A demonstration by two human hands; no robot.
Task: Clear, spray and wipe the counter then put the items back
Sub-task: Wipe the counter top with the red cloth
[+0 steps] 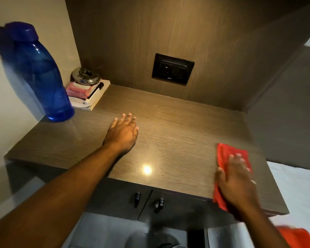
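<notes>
Red cloth [227,158] at four o'clock lies pressed under the flat right hand [236,183] for wiping the counter [177,126]; left hand [123,134], grip released, steadies at ten o'clock.

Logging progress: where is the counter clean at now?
Done: little that shows; no spray visible. The bottle and the book stack still sit at the counter's back left, so clearing looks partial at best. In hand: right hand presses the red cloth flat at the right front edge, wiping; left hand rests open mid-counter. Left: wipe the rest, then put items back.
</notes>
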